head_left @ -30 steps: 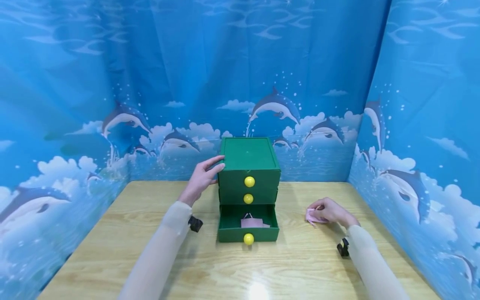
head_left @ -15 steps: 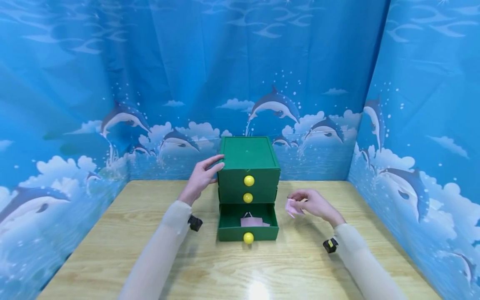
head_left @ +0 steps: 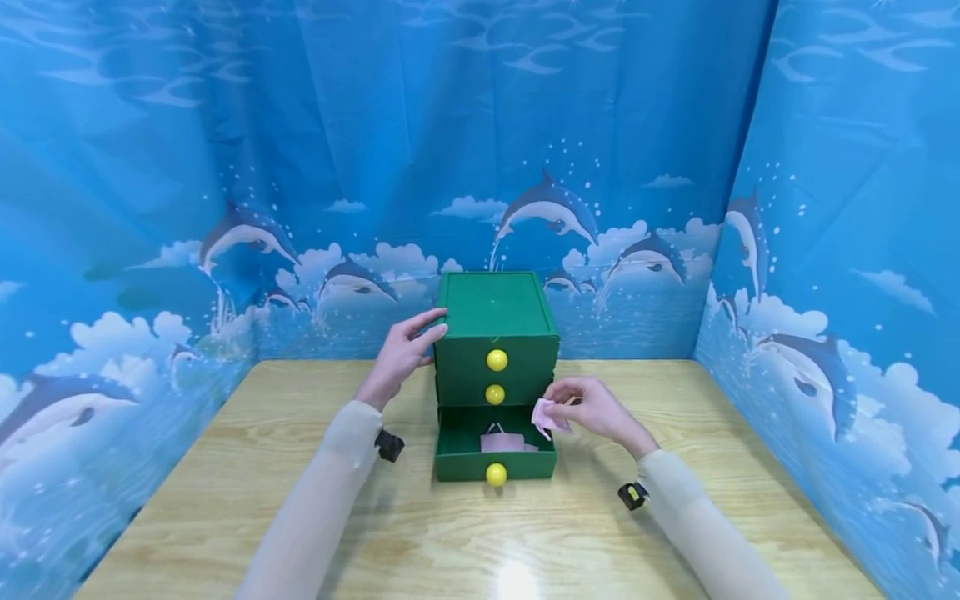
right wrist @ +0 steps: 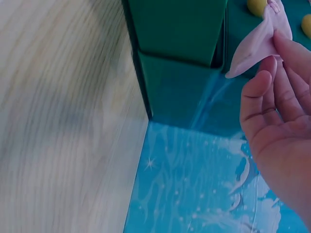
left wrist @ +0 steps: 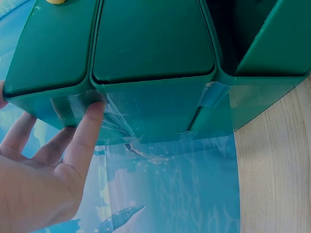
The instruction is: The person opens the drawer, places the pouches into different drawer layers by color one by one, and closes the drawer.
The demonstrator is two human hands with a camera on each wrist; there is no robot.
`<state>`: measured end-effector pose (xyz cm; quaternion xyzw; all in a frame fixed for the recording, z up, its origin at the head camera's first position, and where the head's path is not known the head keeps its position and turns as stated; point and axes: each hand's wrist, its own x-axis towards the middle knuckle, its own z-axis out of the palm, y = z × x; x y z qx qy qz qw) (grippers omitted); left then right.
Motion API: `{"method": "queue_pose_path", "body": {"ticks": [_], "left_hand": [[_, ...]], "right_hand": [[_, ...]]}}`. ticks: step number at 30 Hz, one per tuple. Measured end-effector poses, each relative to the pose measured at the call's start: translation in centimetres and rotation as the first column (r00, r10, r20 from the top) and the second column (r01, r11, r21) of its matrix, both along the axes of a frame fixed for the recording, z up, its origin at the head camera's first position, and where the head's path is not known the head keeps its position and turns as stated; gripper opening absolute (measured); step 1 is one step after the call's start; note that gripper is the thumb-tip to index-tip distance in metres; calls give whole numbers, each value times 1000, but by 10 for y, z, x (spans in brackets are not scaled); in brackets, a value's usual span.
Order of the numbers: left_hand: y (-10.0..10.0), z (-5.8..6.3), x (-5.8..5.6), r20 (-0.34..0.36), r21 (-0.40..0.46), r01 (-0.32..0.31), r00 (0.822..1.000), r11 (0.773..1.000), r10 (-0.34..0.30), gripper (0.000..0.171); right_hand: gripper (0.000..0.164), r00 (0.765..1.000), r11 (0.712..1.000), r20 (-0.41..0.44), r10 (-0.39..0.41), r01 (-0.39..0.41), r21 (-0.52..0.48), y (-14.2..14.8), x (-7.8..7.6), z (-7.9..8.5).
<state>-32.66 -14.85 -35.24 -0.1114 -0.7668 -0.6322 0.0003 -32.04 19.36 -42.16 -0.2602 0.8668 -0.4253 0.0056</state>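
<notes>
A green drawer cabinet [head_left: 497, 304] stands at mid-table with its bottom drawer [head_left: 457, 467] pulled out. My left hand [head_left: 401, 358] rests against the cabinet's left side near the top. In the left wrist view, the extended fingers [left wrist: 85, 138] touch the taped side wall. Just above the drawer's right edge, my right hand [head_left: 596, 410] pinches a small pink drawstring pouch [head_left: 551, 417] between thumb and fingers. The right wrist view shows the pouch [right wrist: 257, 44] hanging limp. Inside the drawer lies a pale pink item [head_left: 502, 442] with a dark-and-white bit behind it.
Two upper drawers are pushed in, each with a yellow ball knob [head_left: 497, 360]; the lowest has a matching knob [head_left: 496, 475]. The wooden table [head_left: 300, 500] surrounds the cabinet. A blue dolphin-print curtain [head_left: 375, 167] hangs behind and at both sides.
My right hand has lifted the pink pouch off the table on the right and carried it left to the drawer's right edge. The left hand stays at the cabinet.
</notes>
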Motion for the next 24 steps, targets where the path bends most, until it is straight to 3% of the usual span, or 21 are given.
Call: {"method": "queue_pose_path", "body": {"ticks": [9, 17, 24], "left_hand": [[0, 0, 1, -5, 7, 2, 1000, 1000, -2, 50], [0, 1, 1, -11, 4, 10, 1000, 1000, -10, 52], [0, 5, 4, 12, 13, 29, 1000, 999, -29, 51]], "right_hand": [[14, 999, 998, -22, 50, -51, -41, -18, 1, -1], [13, 999, 995, -42, 30, -33, -89, -29, 2, -5], [15, 1000, 992, 12, 29, -28, -124, -45, 9, -6]]}}
